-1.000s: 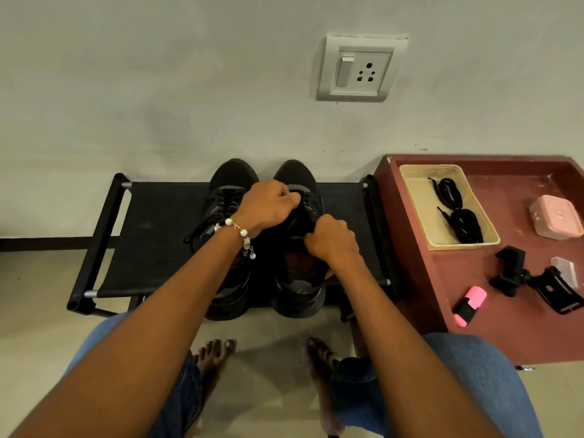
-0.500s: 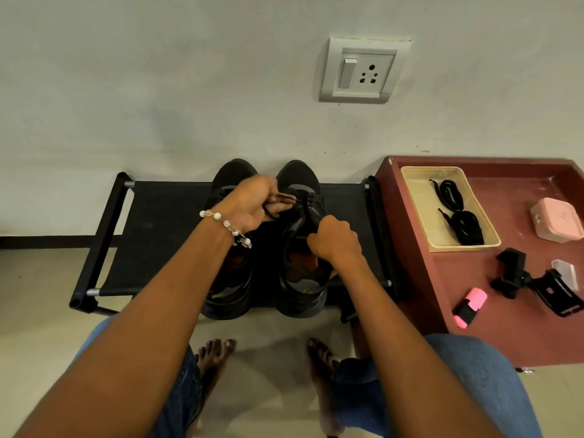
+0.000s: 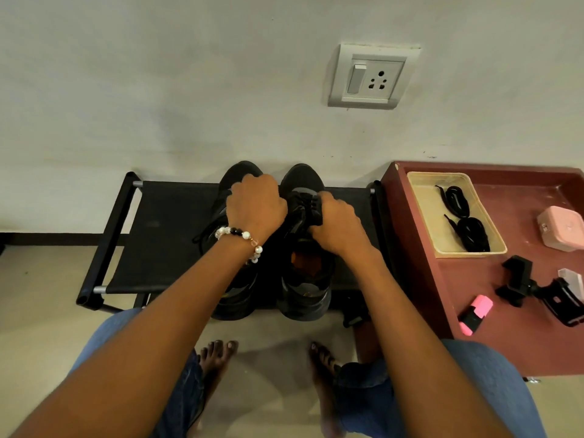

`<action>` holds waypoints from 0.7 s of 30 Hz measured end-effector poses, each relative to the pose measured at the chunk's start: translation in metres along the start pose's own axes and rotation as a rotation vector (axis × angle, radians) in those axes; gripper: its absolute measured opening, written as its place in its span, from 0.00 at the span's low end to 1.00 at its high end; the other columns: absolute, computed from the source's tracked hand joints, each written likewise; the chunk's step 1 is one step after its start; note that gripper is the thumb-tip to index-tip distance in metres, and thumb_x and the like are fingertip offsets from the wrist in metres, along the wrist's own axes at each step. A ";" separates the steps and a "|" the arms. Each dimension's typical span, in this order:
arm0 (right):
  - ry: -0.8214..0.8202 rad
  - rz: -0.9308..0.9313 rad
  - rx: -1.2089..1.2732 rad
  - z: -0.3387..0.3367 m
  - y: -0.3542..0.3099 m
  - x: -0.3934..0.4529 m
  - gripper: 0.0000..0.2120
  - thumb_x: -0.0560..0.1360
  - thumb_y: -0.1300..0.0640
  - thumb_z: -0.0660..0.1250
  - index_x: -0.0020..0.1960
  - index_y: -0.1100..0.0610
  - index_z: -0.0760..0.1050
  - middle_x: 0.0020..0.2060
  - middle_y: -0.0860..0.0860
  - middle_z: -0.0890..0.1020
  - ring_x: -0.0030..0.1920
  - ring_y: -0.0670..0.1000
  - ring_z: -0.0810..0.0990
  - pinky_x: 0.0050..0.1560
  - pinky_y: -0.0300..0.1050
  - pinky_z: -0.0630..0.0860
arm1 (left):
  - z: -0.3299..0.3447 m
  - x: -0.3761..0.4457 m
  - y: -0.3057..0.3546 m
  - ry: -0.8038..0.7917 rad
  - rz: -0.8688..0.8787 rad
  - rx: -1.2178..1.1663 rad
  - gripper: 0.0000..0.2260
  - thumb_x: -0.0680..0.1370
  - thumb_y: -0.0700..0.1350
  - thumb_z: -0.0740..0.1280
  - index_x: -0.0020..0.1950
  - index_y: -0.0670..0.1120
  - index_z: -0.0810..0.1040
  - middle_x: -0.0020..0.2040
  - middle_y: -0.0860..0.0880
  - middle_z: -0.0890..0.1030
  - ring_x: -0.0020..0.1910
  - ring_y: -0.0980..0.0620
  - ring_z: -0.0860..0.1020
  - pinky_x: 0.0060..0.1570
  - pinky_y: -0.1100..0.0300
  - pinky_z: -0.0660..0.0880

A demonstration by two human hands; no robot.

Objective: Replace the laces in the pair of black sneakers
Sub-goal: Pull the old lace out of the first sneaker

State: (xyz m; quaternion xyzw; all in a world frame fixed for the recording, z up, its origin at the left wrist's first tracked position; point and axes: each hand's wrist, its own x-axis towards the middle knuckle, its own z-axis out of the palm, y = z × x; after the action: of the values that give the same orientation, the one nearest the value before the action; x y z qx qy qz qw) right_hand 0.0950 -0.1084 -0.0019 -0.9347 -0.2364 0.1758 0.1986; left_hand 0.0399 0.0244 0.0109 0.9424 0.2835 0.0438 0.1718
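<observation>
Two black sneakers stand side by side, toes to the wall, on a black fabric bench (image 3: 164, 235). My right hand (image 3: 338, 229) grips the laced tongue area of the right sneaker (image 3: 305, 295). My left hand (image 3: 256, 207), with a bead bracelet on the wrist, is closed in a fist above the left sneaker (image 3: 235, 298) beside the right one's eyelets. Its fingers curl under, hiding the lace they pinch. A loose lace loop (image 3: 202, 238) hangs off the left sneaker's side. Two coiled black laces (image 3: 467, 229) lie in a beige tray (image 3: 423, 213).
The tray sits on a maroon side table (image 3: 448, 295) to the right, with a pink box (image 3: 562, 227), a black clamp holder (image 3: 518, 282) and a pink highlighter (image 3: 475, 314). My bare feet (image 3: 218, 355) rest on the floor under the bench. A wall socket (image 3: 369, 77) is above.
My left hand has drawn left and turned into a fist over the left sneaker. My right hand has slid forward from the shoe's opening onto the laced tongue.
</observation>
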 end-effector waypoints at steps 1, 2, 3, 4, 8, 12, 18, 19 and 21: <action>0.019 -0.055 -0.014 0.000 -0.001 0.001 0.26 0.74 0.61 0.68 0.70 0.58 0.67 0.60 0.60 0.74 0.59 0.62 0.75 0.48 0.49 0.71 | -0.002 -0.003 0.000 -0.096 0.020 -0.047 0.13 0.76 0.47 0.67 0.34 0.43 0.70 0.43 0.39 0.80 0.40 0.42 0.79 0.35 0.53 0.73; 0.034 -0.094 -0.031 0.002 -0.002 0.003 0.24 0.74 0.63 0.68 0.69 0.57 0.69 0.59 0.59 0.73 0.59 0.61 0.74 0.50 0.50 0.73 | -0.005 -0.008 0.000 -0.216 0.027 -0.104 0.13 0.76 0.49 0.68 0.35 0.44 0.72 0.38 0.41 0.80 0.34 0.45 0.79 0.33 0.55 0.75; 0.051 -0.121 -0.052 0.003 -0.003 0.003 0.21 0.74 0.64 0.67 0.66 0.57 0.73 0.59 0.58 0.73 0.58 0.60 0.75 0.51 0.51 0.75 | -0.006 -0.014 0.001 -0.329 0.016 -0.143 0.13 0.76 0.50 0.69 0.37 0.44 0.73 0.35 0.43 0.80 0.30 0.47 0.78 0.32 0.55 0.77; 0.068 -0.136 -0.074 0.005 -0.004 0.004 0.18 0.74 0.64 0.66 0.63 0.58 0.75 0.57 0.58 0.74 0.57 0.60 0.75 0.50 0.51 0.75 | -0.005 -0.019 0.002 -0.394 0.022 -0.132 0.13 0.76 0.51 0.69 0.38 0.44 0.73 0.33 0.44 0.78 0.28 0.48 0.78 0.34 0.54 0.79; 0.133 -0.163 -0.144 0.010 -0.003 0.005 0.13 0.75 0.65 0.63 0.57 0.61 0.79 0.55 0.59 0.76 0.54 0.60 0.76 0.49 0.49 0.75 | 0.012 -0.034 0.006 -0.368 0.090 -0.025 0.12 0.78 0.49 0.66 0.41 0.43 0.70 0.41 0.44 0.77 0.38 0.44 0.76 0.41 0.53 0.75; 0.219 -0.159 -0.215 0.019 -0.003 0.009 0.11 0.77 0.64 0.62 0.58 0.60 0.78 0.54 0.58 0.77 0.53 0.58 0.77 0.45 0.45 0.70 | 0.024 -0.041 0.009 -0.308 0.070 -0.091 0.09 0.80 0.45 0.60 0.46 0.40 0.72 0.51 0.39 0.78 0.50 0.38 0.77 0.44 0.52 0.72; 0.355 -0.115 -0.231 0.027 -0.006 0.010 0.08 0.79 0.62 0.62 0.55 0.60 0.78 0.48 0.57 0.79 0.47 0.57 0.78 0.40 0.44 0.68 | 0.041 -0.046 0.008 -0.243 -0.037 -0.152 0.16 0.82 0.47 0.56 0.61 0.36 0.69 0.59 0.36 0.75 0.57 0.34 0.75 0.43 0.52 0.67; 0.373 -0.120 -0.238 0.027 -0.007 0.009 0.09 0.79 0.61 0.61 0.55 0.60 0.78 0.48 0.57 0.79 0.46 0.57 0.79 0.38 0.44 0.68 | 0.043 -0.045 0.008 -0.240 -0.051 -0.159 0.16 0.82 0.48 0.56 0.62 0.36 0.69 0.59 0.35 0.75 0.57 0.33 0.75 0.43 0.52 0.67; 0.393 -0.115 -0.247 0.028 -0.008 0.007 0.09 0.80 0.60 0.60 0.55 0.60 0.78 0.47 0.57 0.80 0.45 0.58 0.79 0.37 0.44 0.67 | 0.045 -0.044 0.007 -0.240 -0.064 -0.160 0.17 0.82 0.48 0.56 0.62 0.36 0.68 0.60 0.35 0.75 0.57 0.33 0.75 0.43 0.52 0.67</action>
State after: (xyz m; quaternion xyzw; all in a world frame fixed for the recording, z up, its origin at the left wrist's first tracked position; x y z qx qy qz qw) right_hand 0.0863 -0.0902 -0.0236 -0.9531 -0.2661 -0.0515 0.1345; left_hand 0.0153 -0.0184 -0.0282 0.9146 0.2864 -0.0522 0.2806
